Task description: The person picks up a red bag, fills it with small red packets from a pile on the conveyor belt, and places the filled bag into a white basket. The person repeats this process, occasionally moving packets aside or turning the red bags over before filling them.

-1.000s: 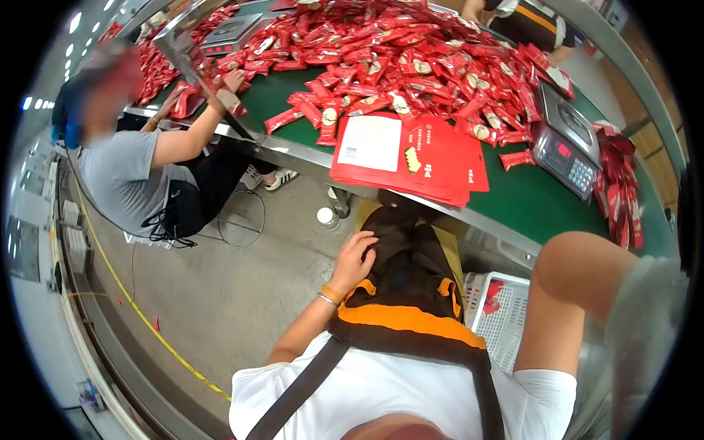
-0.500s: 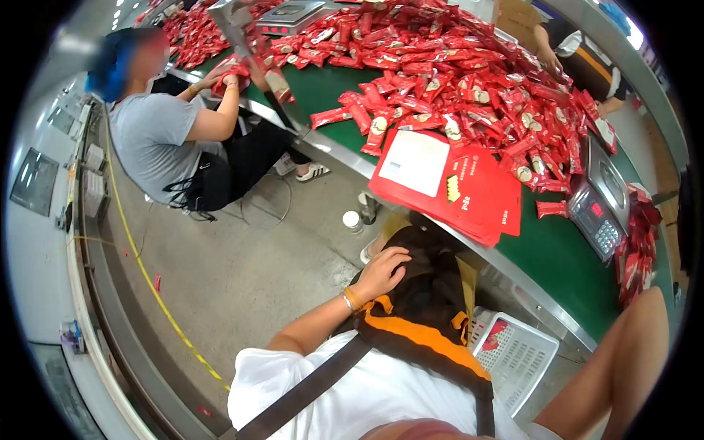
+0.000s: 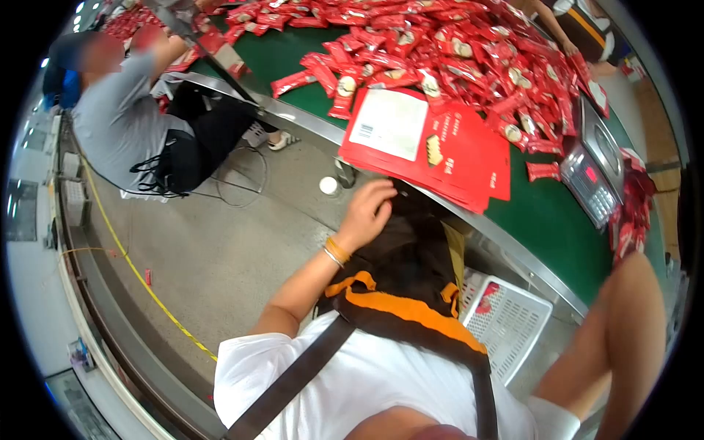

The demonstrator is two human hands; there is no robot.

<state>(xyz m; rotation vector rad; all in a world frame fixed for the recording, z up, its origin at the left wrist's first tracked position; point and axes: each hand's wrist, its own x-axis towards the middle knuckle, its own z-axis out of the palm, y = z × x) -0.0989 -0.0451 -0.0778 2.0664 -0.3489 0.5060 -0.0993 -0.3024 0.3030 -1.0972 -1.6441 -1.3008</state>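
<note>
red bags [image 3: 447,150], black-and-orange apron [image 3: 400,293]

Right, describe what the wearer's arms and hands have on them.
The left hand is bare, with an orange band and a thin silver bangle at the wrist. A short white sleeve covers the upper arm. The right arm is bare too, white sleeve above; its hand is out of view.

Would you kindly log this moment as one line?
left hand: on black-and-orange fabric bag | right hand: unseen | stacked flat red paper bags: on green table
</note>
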